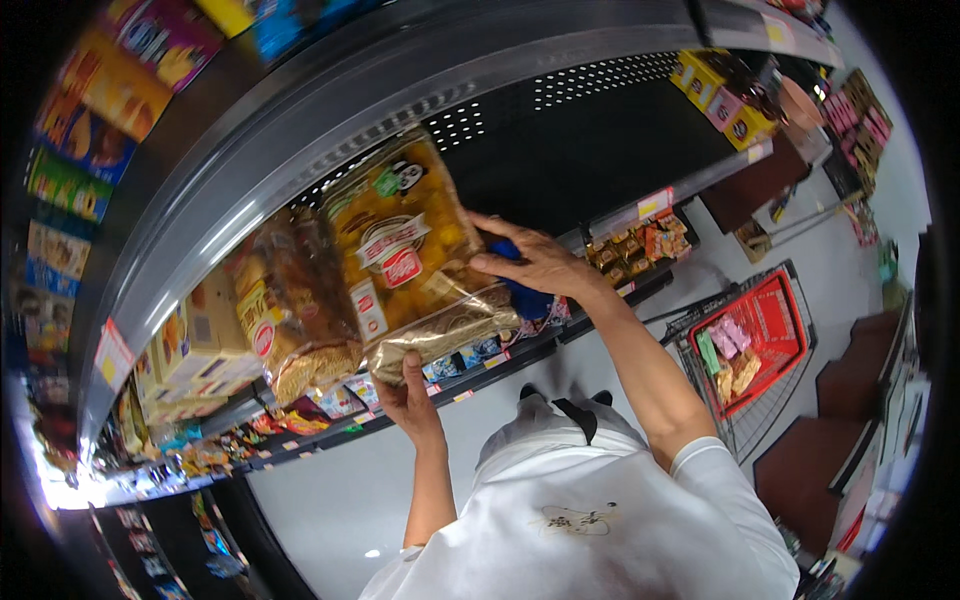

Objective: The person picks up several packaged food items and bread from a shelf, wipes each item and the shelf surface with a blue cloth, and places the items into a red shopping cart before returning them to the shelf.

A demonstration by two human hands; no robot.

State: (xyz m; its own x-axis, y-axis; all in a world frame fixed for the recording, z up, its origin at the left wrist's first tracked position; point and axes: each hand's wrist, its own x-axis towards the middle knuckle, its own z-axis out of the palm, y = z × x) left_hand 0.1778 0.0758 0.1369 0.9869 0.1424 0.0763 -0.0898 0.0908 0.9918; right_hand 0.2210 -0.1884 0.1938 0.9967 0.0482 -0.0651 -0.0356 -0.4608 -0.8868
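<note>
A large clear-and-gold plastic bag of yellow packaged food [405, 240], bearing a panda picture and a red label, leans at the front of the shelf. My left hand [411, 405] grips its lower edge, thumb on the front and fingers hidden beneath. At its right side is my right hand [536, 259], thumb against the front edge and the other fingers along the side. Something blue [517, 289] shows partly behind that hand. Just left of the bag stands a similar brown bag of packaged food [300, 315].
Beige cartons [202, 345] stand farther left on the shelf. Yellow and pink boxes [720, 105] sit at its right end. Lower shelves hold small snack packs [637, 247]. An upper shelf edge [247, 165] juts out above. A cart with a red basket [757, 330] is at my right.
</note>
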